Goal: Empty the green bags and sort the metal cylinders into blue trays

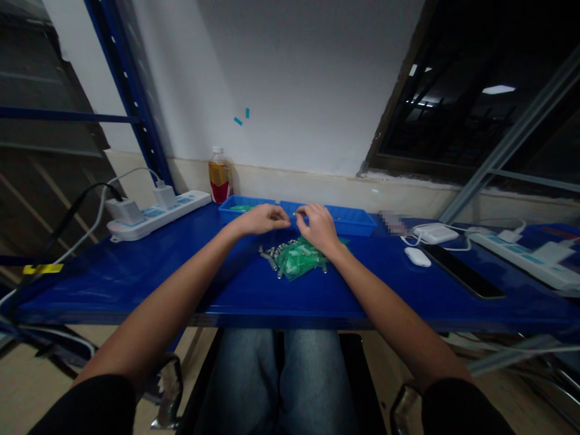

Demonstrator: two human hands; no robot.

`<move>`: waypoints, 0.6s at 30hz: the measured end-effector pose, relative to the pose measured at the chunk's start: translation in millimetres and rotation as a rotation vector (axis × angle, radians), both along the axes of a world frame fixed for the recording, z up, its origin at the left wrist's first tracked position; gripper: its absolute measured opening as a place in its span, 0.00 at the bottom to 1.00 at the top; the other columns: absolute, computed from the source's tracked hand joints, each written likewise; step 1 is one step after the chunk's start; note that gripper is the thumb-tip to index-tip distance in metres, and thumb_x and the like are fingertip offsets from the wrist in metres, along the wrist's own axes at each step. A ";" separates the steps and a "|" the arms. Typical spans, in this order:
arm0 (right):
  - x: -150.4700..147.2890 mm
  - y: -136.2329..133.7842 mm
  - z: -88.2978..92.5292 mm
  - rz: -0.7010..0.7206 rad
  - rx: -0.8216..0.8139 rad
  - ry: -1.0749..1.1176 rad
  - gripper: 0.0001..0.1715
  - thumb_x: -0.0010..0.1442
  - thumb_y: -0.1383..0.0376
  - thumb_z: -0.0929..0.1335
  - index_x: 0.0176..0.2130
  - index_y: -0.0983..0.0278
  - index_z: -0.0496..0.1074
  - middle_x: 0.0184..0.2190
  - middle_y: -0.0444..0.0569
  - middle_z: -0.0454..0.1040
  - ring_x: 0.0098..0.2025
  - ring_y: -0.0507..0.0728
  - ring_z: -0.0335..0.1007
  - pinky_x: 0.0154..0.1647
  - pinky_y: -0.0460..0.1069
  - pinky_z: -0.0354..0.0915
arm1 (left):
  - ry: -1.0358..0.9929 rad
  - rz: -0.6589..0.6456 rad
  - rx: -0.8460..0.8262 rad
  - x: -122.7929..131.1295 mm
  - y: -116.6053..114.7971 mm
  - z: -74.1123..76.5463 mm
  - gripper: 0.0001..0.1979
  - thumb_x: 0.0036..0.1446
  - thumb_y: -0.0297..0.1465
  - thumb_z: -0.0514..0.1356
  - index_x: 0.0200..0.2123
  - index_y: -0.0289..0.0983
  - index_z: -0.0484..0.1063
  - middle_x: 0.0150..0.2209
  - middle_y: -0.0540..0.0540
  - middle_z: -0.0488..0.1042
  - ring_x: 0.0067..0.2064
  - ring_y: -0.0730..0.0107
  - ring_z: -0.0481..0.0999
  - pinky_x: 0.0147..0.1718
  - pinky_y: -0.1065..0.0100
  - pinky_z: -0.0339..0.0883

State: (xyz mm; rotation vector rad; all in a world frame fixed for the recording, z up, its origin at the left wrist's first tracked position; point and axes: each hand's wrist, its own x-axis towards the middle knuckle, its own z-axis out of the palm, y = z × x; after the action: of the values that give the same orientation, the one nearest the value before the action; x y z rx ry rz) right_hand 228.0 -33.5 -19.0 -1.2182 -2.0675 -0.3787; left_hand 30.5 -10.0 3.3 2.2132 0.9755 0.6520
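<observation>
My left hand (267,219) and my right hand (318,226) face each other over the table, fingertips a short gap apart. The right thumb and forefinger pinch a small pale piece (294,214), too small to name. On the left hand the fingers are curled together; whatever they hold, if anything, does not show. Below and in front of the hands lies a pile of green plastic bags (296,260), partly covered by my right wrist. Several small silver metal cylinders (270,260) are scattered at its left side. Just behind the hands stand blue trays (351,220).
Green pieces lie in the left blue tray (242,205); a drink bottle (220,176) stands behind it. Power strips (158,214) with cables flank the blue table (181,266). A phone (462,270), a white earbud case (417,257) and a white charger (435,233) lie at right.
</observation>
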 end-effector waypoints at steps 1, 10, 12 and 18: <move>3.7 3.6 -0.1 -0.054 -0.014 0.003 0.12 0.63 0.64 0.60 0.39 0.66 0.71 0.37 0.53 0.73 0.44 0.59 0.64 0.45 0.51 0.55 | 0.158 -0.057 -0.024 -10.8 -0.2 4.8 0.15 0.50 0.38 0.62 0.38 0.35 0.73 0.35 0.46 0.78 0.36 0.69 0.75 0.35 0.72 0.65; 34.5 25.7 -9.2 -0.325 -0.194 0.058 0.14 0.63 0.60 0.62 0.39 0.64 0.73 0.38 0.53 0.75 0.44 0.61 0.64 0.43 0.52 0.57 | 0.458 -0.173 -0.193 -42.9 -2.3 -5.2 0.12 0.44 0.37 0.62 0.33 0.36 0.74 0.25 0.51 0.74 0.26 0.72 0.70 0.24 0.75 0.57; 31.4 22.1 -9.2 -0.300 -0.180 0.069 0.15 0.62 0.59 0.62 0.39 0.64 0.73 0.38 0.53 0.75 0.44 0.61 0.64 0.44 0.52 0.57 | 0.411 -0.183 -0.143 -35.9 -2.3 -7.7 0.11 0.45 0.36 0.61 0.32 0.36 0.73 0.24 0.52 0.73 0.26 0.73 0.70 0.24 0.76 0.58; 5.9 -4.3 -0.9 0.010 -0.063 0.058 0.14 0.63 0.62 0.61 0.43 0.65 0.71 0.36 0.51 0.73 0.43 0.59 0.64 0.47 0.51 0.57 | -0.018 -0.059 0.007 -18.6 -3.7 -8.6 0.05 0.45 0.29 0.59 0.28 0.35 0.66 0.28 0.48 0.74 0.31 0.72 0.73 0.32 0.72 0.66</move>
State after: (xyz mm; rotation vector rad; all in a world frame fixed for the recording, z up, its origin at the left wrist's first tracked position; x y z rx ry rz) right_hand 234.0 -37.9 -19.9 -1.2404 -2.0484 -0.2722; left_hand 11.9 -13.7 -5.3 2.2298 0.8964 0.6481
